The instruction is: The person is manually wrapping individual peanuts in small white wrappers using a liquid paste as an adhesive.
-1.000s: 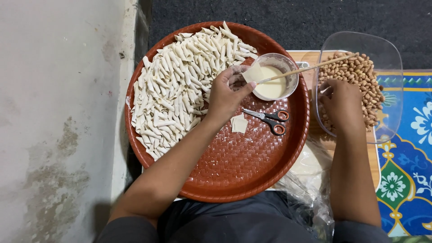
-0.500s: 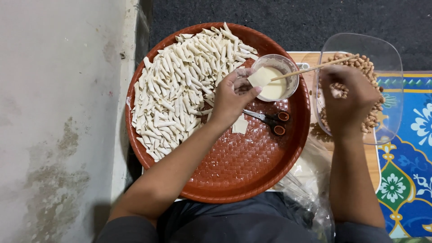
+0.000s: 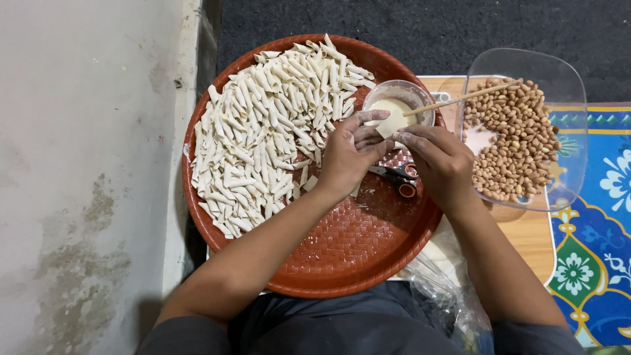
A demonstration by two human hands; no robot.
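A round reddish-brown woven tray (image 3: 348, 256) lies in front of me with a big heap of thin white rolled pastry sticks (image 3: 276, 125) on its left half. My left hand (image 3: 351, 154) holds a small square white wrapper (image 3: 392, 123) over the tray's right side. My right hand (image 3: 442, 164) meets it, fingertips pinching at the wrapper's lower edge. Just behind the hands stands a small clear bowl of pale paste (image 3: 397, 105) with a wooden stick (image 3: 460, 98) resting in it. A clear square container of peanuts (image 3: 519, 138) sits to the right.
Small scissors with red handles (image 3: 399, 179) lie on the tray under my hands. A crumpled clear plastic bag (image 3: 440, 289) lies near my right forearm. A wooden board (image 3: 526, 236) and a blue patterned mat (image 3: 591, 250) are at the right; grey concrete floor (image 3: 85, 164) at the left.
My right hand left the peanut container and moved left to join my left hand at the wrapper. My left hand lifted the wrapper slightly toward the paste bowl.
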